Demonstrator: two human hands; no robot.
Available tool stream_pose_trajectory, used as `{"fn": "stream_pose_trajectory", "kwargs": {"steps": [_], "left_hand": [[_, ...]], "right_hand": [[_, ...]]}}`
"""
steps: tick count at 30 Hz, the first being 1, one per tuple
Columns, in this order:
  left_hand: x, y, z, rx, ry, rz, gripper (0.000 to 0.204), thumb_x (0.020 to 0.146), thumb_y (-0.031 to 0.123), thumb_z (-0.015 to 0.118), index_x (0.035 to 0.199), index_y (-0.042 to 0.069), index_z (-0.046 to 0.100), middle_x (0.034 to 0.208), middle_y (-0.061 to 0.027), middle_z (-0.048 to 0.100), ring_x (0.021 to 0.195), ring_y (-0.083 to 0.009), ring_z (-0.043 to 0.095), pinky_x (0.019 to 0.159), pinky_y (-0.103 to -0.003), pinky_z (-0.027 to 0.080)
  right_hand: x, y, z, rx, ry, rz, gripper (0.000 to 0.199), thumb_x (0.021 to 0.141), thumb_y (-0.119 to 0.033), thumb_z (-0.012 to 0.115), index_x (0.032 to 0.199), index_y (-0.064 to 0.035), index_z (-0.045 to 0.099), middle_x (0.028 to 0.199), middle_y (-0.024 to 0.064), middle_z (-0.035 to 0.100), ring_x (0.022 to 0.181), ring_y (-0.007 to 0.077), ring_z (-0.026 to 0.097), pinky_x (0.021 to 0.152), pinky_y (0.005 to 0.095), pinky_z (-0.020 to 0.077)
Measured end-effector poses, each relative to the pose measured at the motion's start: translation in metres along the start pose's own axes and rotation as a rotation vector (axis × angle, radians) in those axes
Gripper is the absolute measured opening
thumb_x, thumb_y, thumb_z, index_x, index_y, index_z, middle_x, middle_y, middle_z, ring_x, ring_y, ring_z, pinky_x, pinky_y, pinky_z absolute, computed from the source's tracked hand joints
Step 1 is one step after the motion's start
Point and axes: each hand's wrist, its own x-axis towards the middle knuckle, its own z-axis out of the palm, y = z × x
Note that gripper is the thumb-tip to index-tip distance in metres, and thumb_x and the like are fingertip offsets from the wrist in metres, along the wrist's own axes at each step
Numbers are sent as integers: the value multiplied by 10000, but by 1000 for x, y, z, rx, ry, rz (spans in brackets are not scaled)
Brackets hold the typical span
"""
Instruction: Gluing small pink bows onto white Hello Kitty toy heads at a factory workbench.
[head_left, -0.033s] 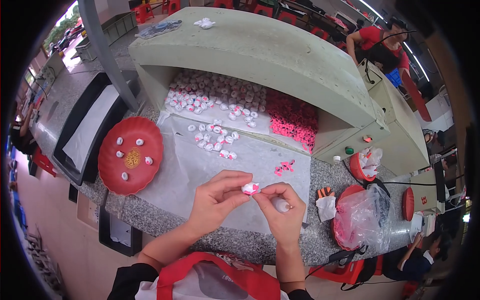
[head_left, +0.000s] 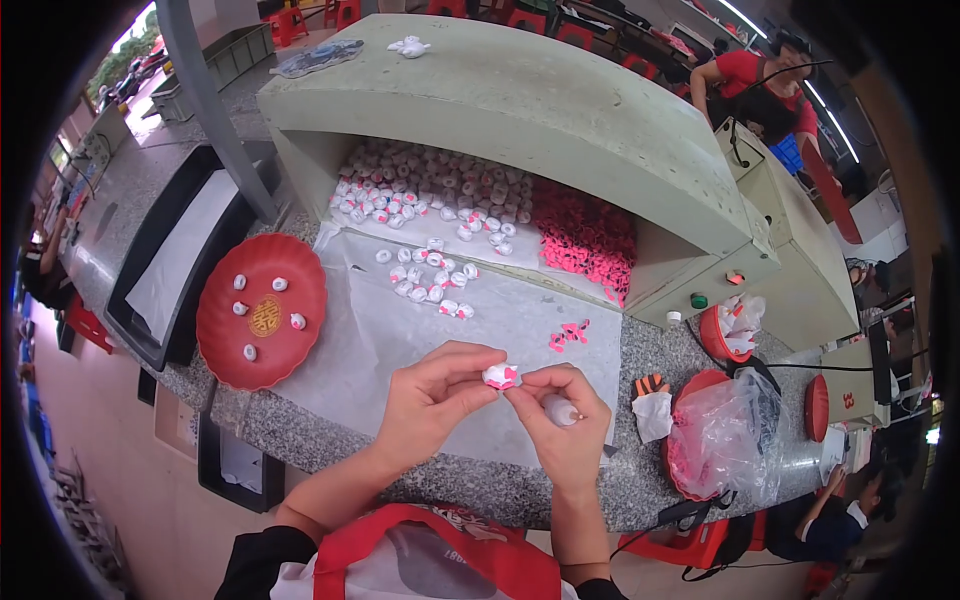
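Observation:
My left hand [head_left: 435, 395] pinches a small round white piece with a pink part on it [head_left: 500, 376] between thumb and fingers, just above the pale sheet [head_left: 400, 330] on the granite counter. My right hand [head_left: 565, 440] touches the same piece with its fingertips. It also keeps a small white bottle [head_left: 561, 410] tucked in its curled fingers. To my left, a red plate [head_left: 262, 312] carries several white pieces. A few loose pink parts [head_left: 568, 333] lie on the sheet, just beyond my right hand.
Under a pale green hood [head_left: 520, 100] lie a heap of white pieces [head_left: 430, 190] and a heap of pink parts [head_left: 585, 235]. Red bowls, one with a plastic bag [head_left: 725, 440], stand at right. A black tray [head_left: 170, 260] sits far left. A person in red [head_left: 750, 75] works behind.

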Motion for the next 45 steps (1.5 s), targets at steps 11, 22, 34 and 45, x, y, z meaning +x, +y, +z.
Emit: {"fn": "stream_pose_trajectory", "kwargs": {"steps": [11,22,34,45], "left_hand": [[3,-9,2,-128,-43,-11,246,791,-98,520,1033,-62,545,1088,-138,512,998,-192,532,872,-284,447],[1,-12,11,-30,-11,96,223,793,-75,524,1013,-47,544,1064,-165,515,978,-216,535,856,-325,444],[1,-15,12,-46,15,71,219,804,-63,519,1020,-42,549,1066,-156,524,976,-212,537,829,-315,454],[3,-22,15,-53,52,73,199,804,-64,519,1000,-47,547,1055,-159,521,960,-213,544,834,-315,453]], "right_hand": [[3,0,-3,-76,-41,-160,187,667,59,680,837,15,616,759,37,560,655,65,526,583,179,409],[10,1,-8,-24,-81,-133,184,661,50,682,819,4,601,721,18,561,635,47,501,564,174,390],[6,8,-7,165,-88,7,212,686,58,657,874,10,570,759,34,589,689,61,540,605,188,427],[12,16,-10,125,-112,-24,174,676,62,662,821,6,584,738,29,563,665,58,520,581,186,404]]}}
